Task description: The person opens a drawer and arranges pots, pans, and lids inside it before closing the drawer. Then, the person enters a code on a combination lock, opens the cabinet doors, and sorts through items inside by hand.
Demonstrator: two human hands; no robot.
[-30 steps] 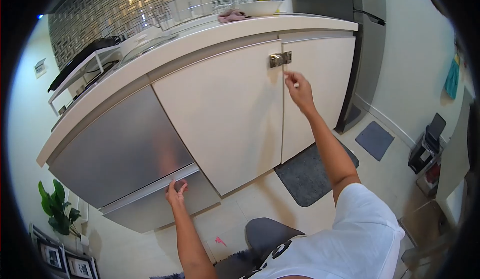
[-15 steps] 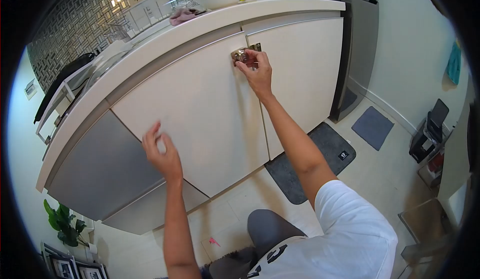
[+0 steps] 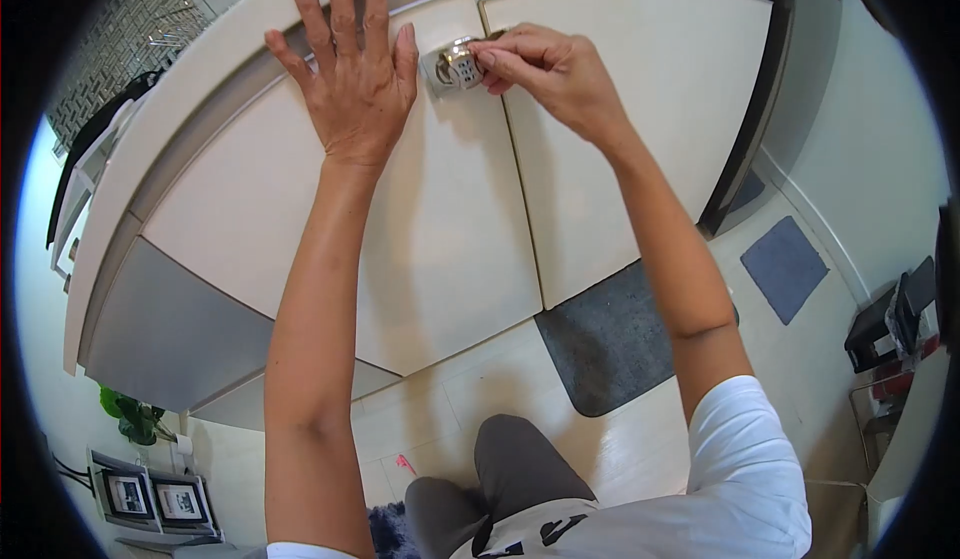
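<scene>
A metal combination padlock (image 3: 466, 67) with number dials hangs at a hasp plate (image 3: 432, 77) near the inner edge of the left cabinet door (image 3: 450, 229). The fingers and thumb of my right hand (image 3: 560, 74) close on the padlock's right side. Whether its shackle is locked cannot be made out. My left hand (image 3: 355, 89) is spread flat against the top of the same door, its fingertips reaching the countertop edge (image 3: 240, 24). It holds nothing.
Beside the left door is the right cabinet door (image 3: 630, 119), with a dark mat (image 3: 610, 349) on the floor below. A grey mat (image 3: 785, 269) lies farther right. Picture frames (image 3: 150, 496) and a plant (image 3: 130, 414) stand at lower left. My knees are close to the cabinet.
My left hand has risen from low in front of the door to its top edge, fingers now spread. My right hand stays at the padlock, and the view has come closer to the cabinet.
</scene>
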